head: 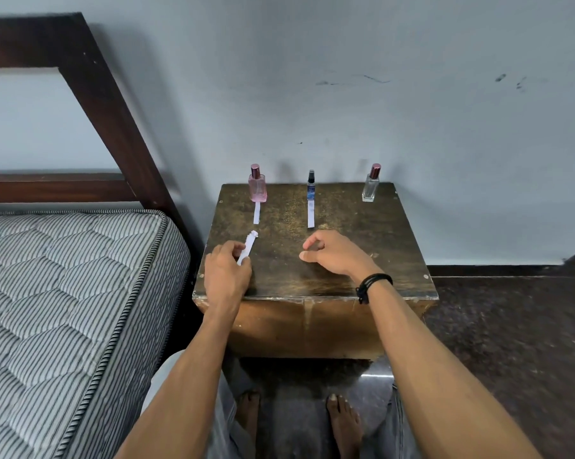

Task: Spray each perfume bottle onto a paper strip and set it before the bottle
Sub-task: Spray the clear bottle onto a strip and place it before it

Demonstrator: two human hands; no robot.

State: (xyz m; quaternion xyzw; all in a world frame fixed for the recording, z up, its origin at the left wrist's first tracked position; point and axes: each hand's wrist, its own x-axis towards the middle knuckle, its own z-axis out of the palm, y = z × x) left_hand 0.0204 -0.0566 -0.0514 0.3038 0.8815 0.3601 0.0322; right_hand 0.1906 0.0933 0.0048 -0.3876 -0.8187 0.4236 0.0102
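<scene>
A striped quilted mattress on a dark wooden bed frame fills the left side, next to a worn wooden counter that stands against a pale wall. Over the counter's near left corner, the left grip is closed on the lower end of a held paper strip. Its ragged upper end points away from the person toward the pink perfume bottle; whether it is one strip or several I cannot tell. The pink bottle stands upright at the counter's far edge with a flat paper strip lying just before it. To its right a slim blue spray bottle stands upright with a second flat strip before it. The right grip hovers near that strip's near end, fingers loosely curled and holding nothing, with a black wristband on its wrist. Farthest right, a clear perfume bottle stands upright, well apart from both grips.
</scene>
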